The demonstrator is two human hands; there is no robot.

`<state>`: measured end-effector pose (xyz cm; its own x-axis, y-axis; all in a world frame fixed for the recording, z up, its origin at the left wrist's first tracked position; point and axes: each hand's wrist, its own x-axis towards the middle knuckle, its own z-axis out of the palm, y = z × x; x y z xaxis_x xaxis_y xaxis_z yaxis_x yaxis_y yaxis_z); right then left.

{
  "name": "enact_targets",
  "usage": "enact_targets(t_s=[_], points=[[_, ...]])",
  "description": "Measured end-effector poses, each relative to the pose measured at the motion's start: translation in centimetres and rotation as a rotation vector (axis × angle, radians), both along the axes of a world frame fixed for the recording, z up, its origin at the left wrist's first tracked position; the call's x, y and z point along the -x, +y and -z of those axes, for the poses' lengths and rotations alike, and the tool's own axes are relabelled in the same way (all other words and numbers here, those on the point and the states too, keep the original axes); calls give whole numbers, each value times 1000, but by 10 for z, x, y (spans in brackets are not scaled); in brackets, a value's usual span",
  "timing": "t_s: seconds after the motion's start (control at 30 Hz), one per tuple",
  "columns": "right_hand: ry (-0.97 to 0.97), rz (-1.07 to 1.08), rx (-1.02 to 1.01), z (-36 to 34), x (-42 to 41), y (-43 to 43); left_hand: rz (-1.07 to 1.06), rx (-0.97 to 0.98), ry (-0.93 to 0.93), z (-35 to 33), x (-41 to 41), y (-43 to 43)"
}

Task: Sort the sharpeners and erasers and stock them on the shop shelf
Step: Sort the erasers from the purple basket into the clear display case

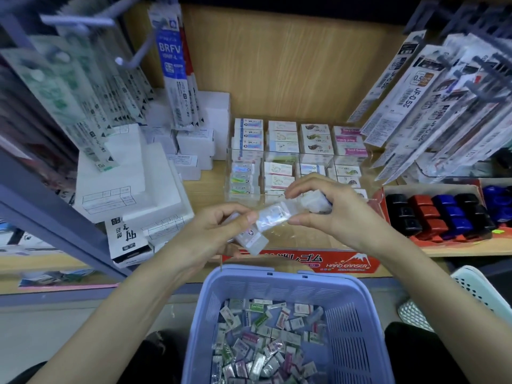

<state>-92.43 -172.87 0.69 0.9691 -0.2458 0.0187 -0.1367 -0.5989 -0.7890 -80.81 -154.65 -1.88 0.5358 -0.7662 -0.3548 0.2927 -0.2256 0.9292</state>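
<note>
My left hand (pixel 216 231) grips a few wrapped white erasers (pixel 253 239) over the shelf's front edge. A clear-wrapped eraser (pixel 273 217) spans between both hands, pinched at each end. My right hand (pixel 329 212) also curls round a pale eraser (pixel 314 202) in its palm. Behind the hands stands a clear acrylic display (pixel 297 159) with rows of stacked erasers. Below, a lilac plastic basket (pixel 357 322) holds several loose wrapped erasers (pixel 266 342).
A red tray of black, red and blue sharpeners (pixel 440 214) sits on the shelf at right. White boxes (pixel 130 178) pile up at left. Hanging refill packs (pixel 432 106) crowd both sides. A red Hard Eraser box (pixel 343 263) lies at the shelf front; a white basket (pixel 476 295) stands at right.
</note>
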Motion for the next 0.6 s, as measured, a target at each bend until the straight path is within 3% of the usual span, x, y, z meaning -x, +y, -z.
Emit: enact_targets(t_s=[0.13,0.2,0.3,0.5,0.57,0.6], points=[[-115,260,-72,15,-34,-4,-247,97,81,1,-18,6],[-113,324,91,24,-59,-6,-285,150,122,0,-24,7],[54,344,412,36,-92,-4,-248,199,122,2,-28,10],[233,236,638,49,-115,0,-264,228,-13,6,-32,12],[176,248,541,43,-108,3,-283,206,-76,5,-32,12],[96,262,353,37,-101,7,-301,195,-104,4,-32,11]])
